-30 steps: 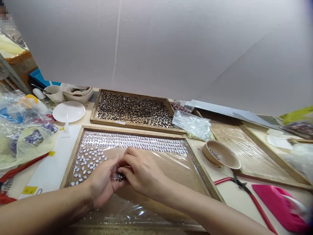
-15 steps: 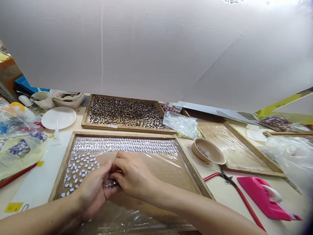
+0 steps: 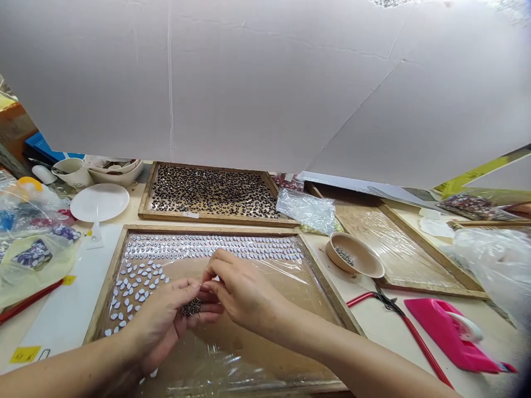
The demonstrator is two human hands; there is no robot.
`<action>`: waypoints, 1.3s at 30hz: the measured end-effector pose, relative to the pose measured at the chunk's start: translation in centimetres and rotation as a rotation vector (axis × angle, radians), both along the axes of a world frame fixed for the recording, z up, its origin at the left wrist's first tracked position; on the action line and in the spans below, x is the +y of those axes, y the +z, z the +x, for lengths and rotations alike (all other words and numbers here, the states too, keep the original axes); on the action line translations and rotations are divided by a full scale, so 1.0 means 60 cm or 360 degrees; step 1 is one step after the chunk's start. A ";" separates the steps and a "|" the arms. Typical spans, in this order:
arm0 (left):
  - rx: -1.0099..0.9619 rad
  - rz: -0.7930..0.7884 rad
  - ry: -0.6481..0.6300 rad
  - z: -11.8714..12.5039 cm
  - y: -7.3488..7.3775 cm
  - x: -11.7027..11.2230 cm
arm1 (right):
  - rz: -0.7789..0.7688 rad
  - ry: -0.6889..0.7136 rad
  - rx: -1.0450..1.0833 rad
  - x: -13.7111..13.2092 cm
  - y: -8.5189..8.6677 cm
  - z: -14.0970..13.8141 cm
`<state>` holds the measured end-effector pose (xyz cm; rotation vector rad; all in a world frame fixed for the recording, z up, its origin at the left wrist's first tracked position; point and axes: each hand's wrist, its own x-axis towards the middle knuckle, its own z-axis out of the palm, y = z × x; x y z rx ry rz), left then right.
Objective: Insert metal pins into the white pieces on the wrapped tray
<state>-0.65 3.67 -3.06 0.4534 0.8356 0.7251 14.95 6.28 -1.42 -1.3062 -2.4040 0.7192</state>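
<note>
Change since the earlier frame: the left hand (image 3: 164, 318) has rolled palm-up and uncurled, and the right hand (image 3: 244, 293) has lifted slightly off it. The view is otherwise much as it was half a second before.

- Left hand: over the near-left part of the film-covered tray (image 3: 105, 284). Its grip is apart, fingers loosely cupped. A small heap of dark metal pieces (image 3: 191, 307) lies on the palm and finger bases.
- Right hand: just right of the left and touching its fingertips. Its grip is together, thumb and forefinger pinched just above the heap. Whether a piece sits between them is too small to tell.
- Film-covered tray: wooden frame, nearest on the worktop (image 3: 385, 337), lined with clear wrap. White teardrop pieces (image 3: 207, 246) run in close rows along its far edge, with a looser scatter at the left, beside the left hand.
- Far tray (image 3: 207, 219): wooden, directly beyond the first and filled with small dark pieces.
- Beige bowl (image 3: 375, 271): right of the film-covered tray, tilted against a third wrapped tray, with a few small metal bits inside.
- Clear plastic bag (image 3: 307, 210): crumpled, between the far tray and the bowl.
- Red-handled tool (image 3: 410, 329): near right, beside a pink tape dispenser (image 3: 448, 331).
- White plate (image 3: 99, 202): far left, with a white cup (image 3: 74, 171) beyond it.
- White board (image 3: 265, 83): hangs across the upper view.
</note>
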 end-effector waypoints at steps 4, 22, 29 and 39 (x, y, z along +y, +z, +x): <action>0.0095 -0.0032 -0.0098 0.000 -0.007 0.000 | 0.0012 0.0005 0.0026 0.001 -0.001 0.004; -0.0065 0.0003 -0.0087 0.002 -0.011 -0.003 | -0.0157 0.0094 0.0218 0.000 -0.002 0.006; -0.0055 -0.0029 -0.0024 0.001 -0.004 -0.002 | -0.0078 0.0095 0.0284 0.014 0.002 0.004; 0.0036 -0.0274 -0.0015 0.007 0.000 -0.007 | 0.0339 0.0024 -0.0246 0.111 -0.074 -0.005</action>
